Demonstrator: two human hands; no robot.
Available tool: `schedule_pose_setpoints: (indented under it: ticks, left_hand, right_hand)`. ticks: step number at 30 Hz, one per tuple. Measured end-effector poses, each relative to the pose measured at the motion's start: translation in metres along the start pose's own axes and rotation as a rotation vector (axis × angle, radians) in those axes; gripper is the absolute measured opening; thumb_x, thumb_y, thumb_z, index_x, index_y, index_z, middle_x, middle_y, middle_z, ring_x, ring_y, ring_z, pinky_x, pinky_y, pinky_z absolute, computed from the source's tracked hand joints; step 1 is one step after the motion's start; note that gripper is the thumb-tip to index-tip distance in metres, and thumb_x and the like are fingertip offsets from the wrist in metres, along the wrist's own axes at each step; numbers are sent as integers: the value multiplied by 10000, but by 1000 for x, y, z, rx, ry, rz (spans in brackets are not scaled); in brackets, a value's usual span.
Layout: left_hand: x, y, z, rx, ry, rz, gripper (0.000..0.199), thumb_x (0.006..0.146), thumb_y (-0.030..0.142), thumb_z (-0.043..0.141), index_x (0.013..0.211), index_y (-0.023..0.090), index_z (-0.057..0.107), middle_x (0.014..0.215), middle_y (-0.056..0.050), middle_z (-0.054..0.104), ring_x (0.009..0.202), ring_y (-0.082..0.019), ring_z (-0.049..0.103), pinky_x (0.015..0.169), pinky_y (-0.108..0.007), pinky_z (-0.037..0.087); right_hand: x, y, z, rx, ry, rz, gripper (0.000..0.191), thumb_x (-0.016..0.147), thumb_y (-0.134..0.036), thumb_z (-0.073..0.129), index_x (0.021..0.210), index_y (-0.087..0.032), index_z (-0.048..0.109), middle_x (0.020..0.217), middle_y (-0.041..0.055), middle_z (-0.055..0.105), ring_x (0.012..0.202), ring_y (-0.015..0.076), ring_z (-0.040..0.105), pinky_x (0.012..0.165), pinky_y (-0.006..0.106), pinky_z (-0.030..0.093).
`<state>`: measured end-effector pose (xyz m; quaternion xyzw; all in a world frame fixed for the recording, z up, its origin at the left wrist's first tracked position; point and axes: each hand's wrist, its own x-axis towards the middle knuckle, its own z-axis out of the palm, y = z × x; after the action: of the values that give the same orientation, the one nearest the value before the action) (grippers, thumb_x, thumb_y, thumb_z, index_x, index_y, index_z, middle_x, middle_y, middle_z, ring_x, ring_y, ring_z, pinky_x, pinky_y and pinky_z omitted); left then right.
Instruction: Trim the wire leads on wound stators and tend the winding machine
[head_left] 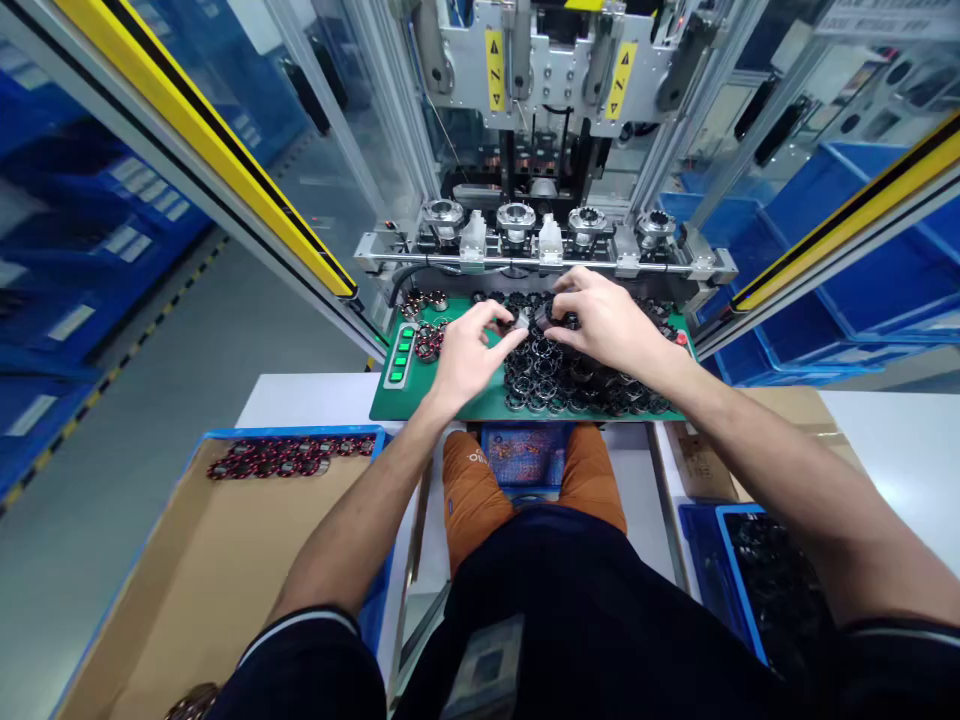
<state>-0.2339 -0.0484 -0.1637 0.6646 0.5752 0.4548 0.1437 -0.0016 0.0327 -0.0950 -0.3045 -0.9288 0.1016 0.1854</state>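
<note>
My left hand (471,358) is closed, thumb and fingers pinching a small ring-shaped stator core (514,321) with black and silvery parts. Close beside it, my right hand (606,322) grips another stator core (547,316), partly hidden by the fingers. Both hands are over a heap of black, unwound stator cores (546,368) on the green work surface (480,405). Several stators with reddish copper windings (430,342) lie left of my left hand. Behind the hands, several round metal holders (516,216) stand in a row; the two on the right appear to carry black-toothed cores.
A machine head (559,75) hangs above the holders. Green-lit buttons (402,355) sit at left, a red button (681,339) at right. A cardboard-lined tray (247,560) holds wound stators at lower left. A blue bin (739,580) of dark parts stands lower right. Yellow-striped posts (247,160) flank the station.
</note>
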Motion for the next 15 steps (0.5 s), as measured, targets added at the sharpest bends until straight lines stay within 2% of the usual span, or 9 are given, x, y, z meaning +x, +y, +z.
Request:
schedule_pose_setpoints:
  ticks: [2,4,5,7,9,11,13,15]
  left_hand:
    - [-14,7,-18,-262,88,-90,413,916,386,887,1214,227,649,1063,4,736,795,-120,670,774,-267,566]
    - [-28,14,-32,-454,132,-160,633,847,366,937,1383,236,626,1110,-8,751,859,-122,730,785,-240,598]
    - [-35,18,-37,-507,138,-193,666,835,354,942,1417,231,643,1131,-24,763,921,-138,759,799,-236,619]
    - [-45,23,-44,-548,145,-256,596,834,341,941,1374,209,726,1167,-57,779,991,-160,777,782,-222,643]
    - [-52,25,-46,-560,160,-293,517,822,336,962,1287,188,790,1182,-73,787,968,-152,772,731,-193,644]
    - [-56,23,-47,-569,171,-310,520,794,334,997,1254,176,813,1167,-75,795,931,-137,766,717,-174,647]
    - [-60,18,-48,-536,182,-336,554,760,328,1021,1254,172,823,1158,-73,803,888,-119,767,735,-171,657]
    - [-65,12,-51,-443,206,-366,676,695,304,1034,1326,207,813,1131,-46,810,818,-110,768,736,-187,665]
  right_hand:
    - [-25,-14,-16,355,139,53,262,965,-412,874,978,-213,704,1154,77,753,907,197,679,799,374,602]
    - [-50,-32,-27,682,236,155,431,902,-479,947,1153,-263,672,1167,29,768,767,129,644,696,309,601]
    - [-62,-40,-29,818,262,199,531,868,-489,978,1239,-289,654,1230,25,774,751,116,649,680,291,612]
    - [-82,-55,-30,1020,275,250,624,844,-461,1004,1336,-321,646,1374,36,760,804,117,707,732,282,663]
    - [-97,-62,-29,1148,289,265,579,849,-417,1004,1318,-312,682,1425,47,749,924,146,772,844,299,705]
    - [-108,-62,-27,1226,328,272,506,859,-403,996,1261,-300,707,1400,45,760,1003,169,797,910,315,717]
    - [-121,-53,-27,1247,377,283,424,901,-424,961,1227,-303,718,1339,35,780,1020,176,799,927,326,719]
    - [-137,-37,-30,1187,442,310,360,951,-456,910,1237,-321,736,1293,27,790,1021,180,793,924,336,716]
